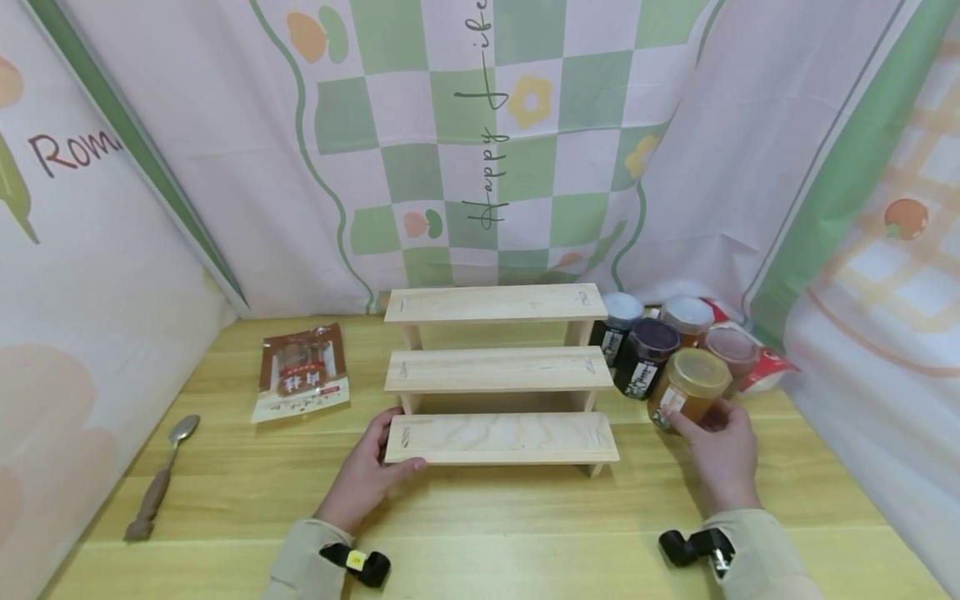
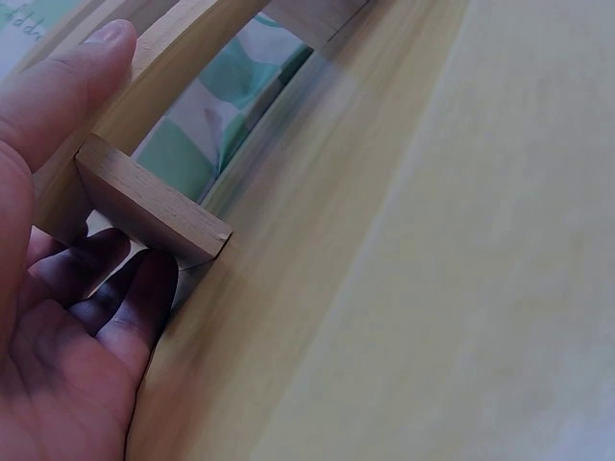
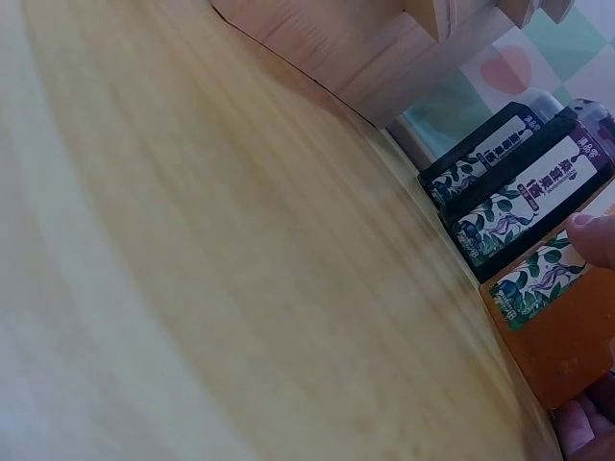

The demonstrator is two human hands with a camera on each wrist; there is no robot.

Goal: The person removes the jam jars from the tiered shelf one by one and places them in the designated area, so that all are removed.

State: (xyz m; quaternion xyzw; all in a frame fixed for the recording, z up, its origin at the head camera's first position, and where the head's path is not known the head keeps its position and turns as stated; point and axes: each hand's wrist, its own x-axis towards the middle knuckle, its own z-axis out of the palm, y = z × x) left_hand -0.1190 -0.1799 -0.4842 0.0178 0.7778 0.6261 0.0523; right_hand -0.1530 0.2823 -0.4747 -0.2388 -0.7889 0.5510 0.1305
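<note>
A three-tier wooden step shelf (image 1: 501, 371) stands mid-table. My left hand (image 1: 369, 473) grips the left end of its lowest step, thumb on the front edge. In the left wrist view the fingers of that hand (image 2: 72, 336) curl beneath the step, beside a wooden leg (image 2: 144, 197). At the right, my right hand (image 1: 722, 450) holds an amber jar with a yellow lid (image 1: 692, 379), thumb on its label. The right wrist view shows this amber jar (image 3: 557, 331) standing on the table, the hand partly out of frame. A dark jar with a purple lid (image 1: 647, 354) stands just left of it.
Behind are a white-lidded dark jar (image 1: 618, 321), another white-lidded jar (image 1: 686, 317), a pink-lidded jar (image 1: 733, 350) and a red-and-white packet (image 1: 768, 371). A brown packet (image 1: 302, 372) and a spoon (image 1: 161, 483) lie left. Patterned cloth (image 1: 487, 150) hangs behind the table.
</note>
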